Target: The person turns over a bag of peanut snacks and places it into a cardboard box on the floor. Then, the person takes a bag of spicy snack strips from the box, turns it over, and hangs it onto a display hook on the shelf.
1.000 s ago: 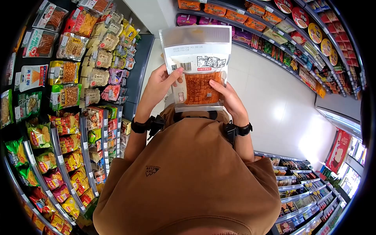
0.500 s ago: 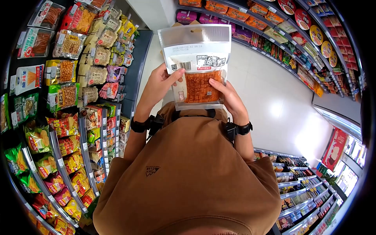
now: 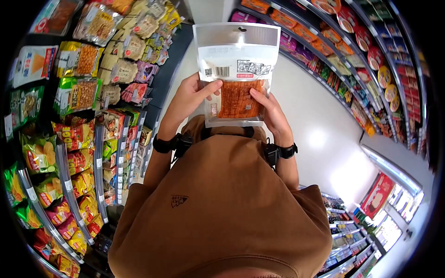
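Note:
A snack pouch [image 3: 236,99] is held upright between both hands in front of my chest. Its upper part is white and printed with a barcode, and reddish-brown food fills its lower part. A hang hole pierces the top edge. My left hand [image 3: 192,92] grips the left side, with the thumb lying across the front. On the right edge, my right hand [image 3: 272,111] also has its thumb on the front. The other fingers of both hands are partly hidden behind the pouch.
Hanging snack packs [image 3: 79,58] and shelves of chip bags [image 3: 44,153] line the left side. Shelves of instant noodles [image 3: 345,46] curve along the upper right. Pale floor [image 3: 315,125] lies between them, with more stocked shelves [image 3: 352,231] at lower right.
The pouch has risen slightly and tilted a little in the view, still in both hands. The shelves around have shifted as the head view turned.

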The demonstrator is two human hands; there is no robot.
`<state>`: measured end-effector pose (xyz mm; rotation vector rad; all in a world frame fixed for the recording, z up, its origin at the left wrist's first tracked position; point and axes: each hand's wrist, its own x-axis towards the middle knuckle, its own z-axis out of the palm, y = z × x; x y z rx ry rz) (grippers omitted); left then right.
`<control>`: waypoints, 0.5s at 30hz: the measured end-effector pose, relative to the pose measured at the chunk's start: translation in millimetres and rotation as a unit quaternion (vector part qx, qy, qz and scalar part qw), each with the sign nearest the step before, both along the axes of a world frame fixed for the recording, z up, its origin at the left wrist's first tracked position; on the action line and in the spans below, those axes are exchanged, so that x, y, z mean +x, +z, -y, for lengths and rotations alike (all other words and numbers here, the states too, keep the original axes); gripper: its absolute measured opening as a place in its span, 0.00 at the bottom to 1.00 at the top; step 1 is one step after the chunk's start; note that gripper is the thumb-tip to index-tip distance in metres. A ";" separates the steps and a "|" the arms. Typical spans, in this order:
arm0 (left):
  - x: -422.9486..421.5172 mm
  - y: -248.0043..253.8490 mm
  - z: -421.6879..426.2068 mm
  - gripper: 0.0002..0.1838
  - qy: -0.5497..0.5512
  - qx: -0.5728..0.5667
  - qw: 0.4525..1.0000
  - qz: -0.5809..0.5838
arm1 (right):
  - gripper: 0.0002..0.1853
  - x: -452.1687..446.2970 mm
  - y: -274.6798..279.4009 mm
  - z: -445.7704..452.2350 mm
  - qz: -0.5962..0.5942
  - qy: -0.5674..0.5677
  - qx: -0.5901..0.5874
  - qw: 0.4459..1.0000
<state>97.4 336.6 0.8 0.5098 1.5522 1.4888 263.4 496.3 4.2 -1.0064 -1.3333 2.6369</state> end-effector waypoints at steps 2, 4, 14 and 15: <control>-18.8 -0.6 16.0 0.15 0.006 0.004 1.000 0.010 | 0.30 -29.0 3.0 9.6 -0.005 0.004 -0.002 1.000; -37.2 -4.8 33.9 0.16 -0.028 0.005 0.999 -0.021 | 0.29 -59.0 7.3 19.7 -0.026 0.005 0.010 1.000; -116.0 4.3 117.5 0.20 0.060 -0.040 0.997 -0.014 | 0.28 -171.6 17.2 74.3 -0.034 0.112 0.042 0.992; -122.0 1.9 122.1 0.20 0.059 -0.037 0.997 -0.014 | 0.28 -177.5 15.4 76.9 -0.022 0.121 0.047 0.991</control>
